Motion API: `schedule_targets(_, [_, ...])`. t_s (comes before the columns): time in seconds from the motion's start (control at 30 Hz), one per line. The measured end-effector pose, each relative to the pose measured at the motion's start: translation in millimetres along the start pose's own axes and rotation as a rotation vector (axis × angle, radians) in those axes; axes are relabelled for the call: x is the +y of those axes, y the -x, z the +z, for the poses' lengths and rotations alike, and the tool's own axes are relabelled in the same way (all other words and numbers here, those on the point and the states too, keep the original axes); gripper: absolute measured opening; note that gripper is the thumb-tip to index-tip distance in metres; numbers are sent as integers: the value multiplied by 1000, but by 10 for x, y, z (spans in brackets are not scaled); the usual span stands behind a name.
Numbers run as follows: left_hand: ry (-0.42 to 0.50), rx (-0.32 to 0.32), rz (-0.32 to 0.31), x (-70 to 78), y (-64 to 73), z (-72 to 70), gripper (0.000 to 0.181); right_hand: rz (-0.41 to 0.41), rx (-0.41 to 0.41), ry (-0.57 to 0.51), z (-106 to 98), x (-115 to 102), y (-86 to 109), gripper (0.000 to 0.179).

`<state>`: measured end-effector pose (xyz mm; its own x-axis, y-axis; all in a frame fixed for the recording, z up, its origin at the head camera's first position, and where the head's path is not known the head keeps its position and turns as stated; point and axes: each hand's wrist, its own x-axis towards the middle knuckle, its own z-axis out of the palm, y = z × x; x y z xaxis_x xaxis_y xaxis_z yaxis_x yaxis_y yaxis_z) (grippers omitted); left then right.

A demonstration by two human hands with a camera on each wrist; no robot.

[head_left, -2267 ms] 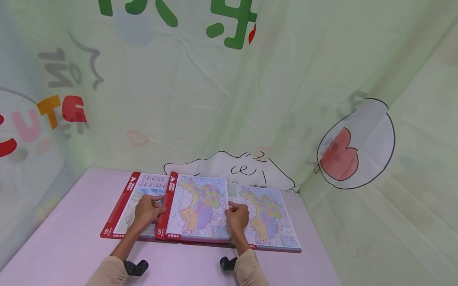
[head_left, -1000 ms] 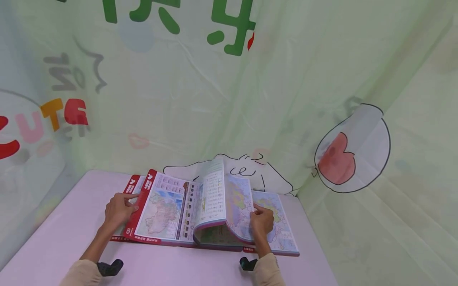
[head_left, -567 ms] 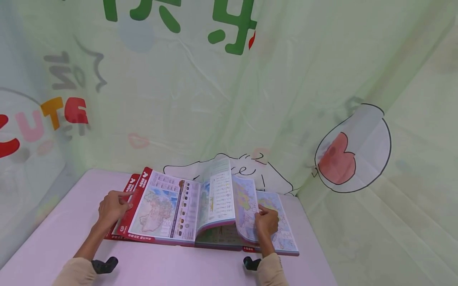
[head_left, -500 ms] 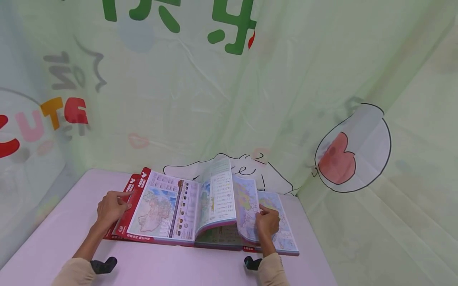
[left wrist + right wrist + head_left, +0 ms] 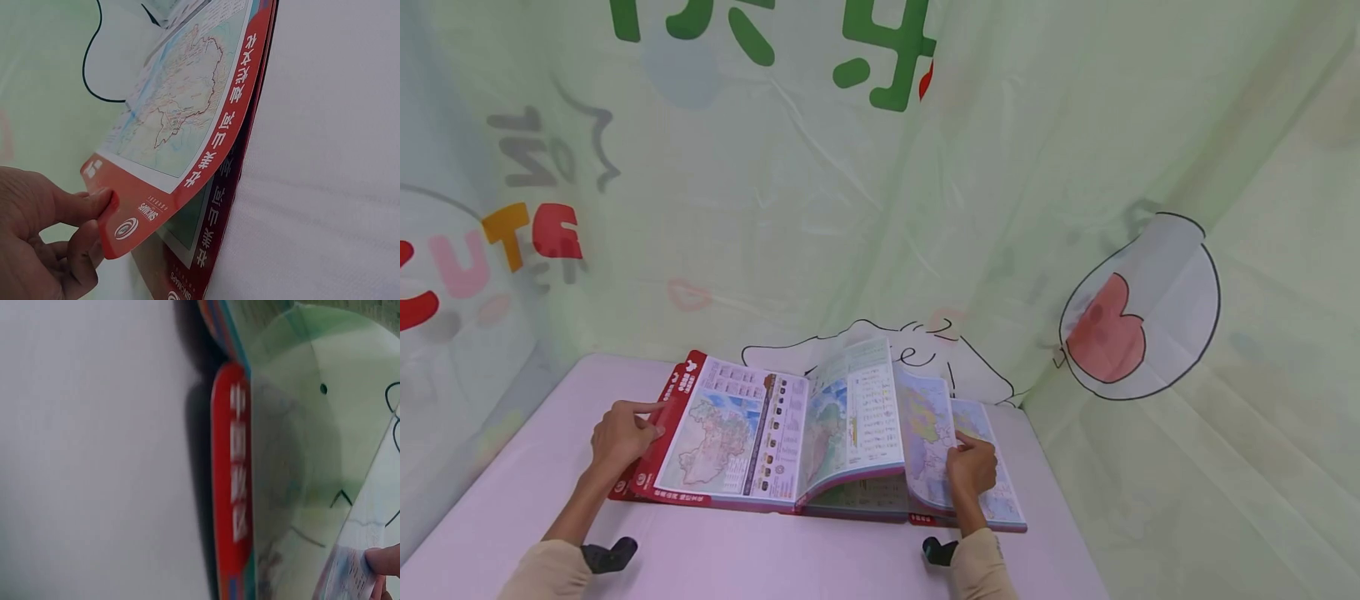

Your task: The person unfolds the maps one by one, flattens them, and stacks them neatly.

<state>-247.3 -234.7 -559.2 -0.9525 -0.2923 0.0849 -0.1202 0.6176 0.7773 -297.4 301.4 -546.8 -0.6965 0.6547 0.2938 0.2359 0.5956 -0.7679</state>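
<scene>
My left hand (image 5: pixel 621 435) pinches the red left edge of an upper folding map (image 5: pixel 718 437). In the left wrist view, thumb and finger of the left hand (image 5: pixel 50 231) hold the red corner of the upper map (image 5: pixel 187 94), slightly lifted above a matching lower map (image 5: pixel 190 278). At the right, my right hand (image 5: pixel 972 467) pinches the far panel's edge. The middle panels stand up in a fold between the hands. Underneath, the lower map (image 5: pixel 1006 504) lies spread on the table. Only fingertips of the right hand (image 5: pixel 385 559) show in the right wrist view, at a panel edge.
The pale pink table (image 5: pixel 760 558) extends in front of the maps. A light green curtain (image 5: pixel 985 167) with printed letters and drawings hangs close behind. Black devices are strapped to both wrists, such as the left wrist device (image 5: pixel 612 554).
My hands have moved apart, left hand leftward and right hand rightward. The upper map, earlier folded to a single panel, has spread open between them, its left panel now covering most of the lower map's left part.
</scene>
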Motion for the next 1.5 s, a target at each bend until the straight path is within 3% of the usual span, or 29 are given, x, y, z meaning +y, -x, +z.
schedule_targets(0.67, [-31, 36, -19, -29, -27, 64, 51, 31, 85, 18, -158, 307, -380, 39])
schedule_targets(1.0, [-28, 31, -22, -25, -18, 82, 50, 53, 84, 22, -214, 388, -490, 38])
schedule_targets(1.5, [-48, 51, -35, -34, -14, 133, 46, 58, 67, 55, -166, 772, -763, 36])
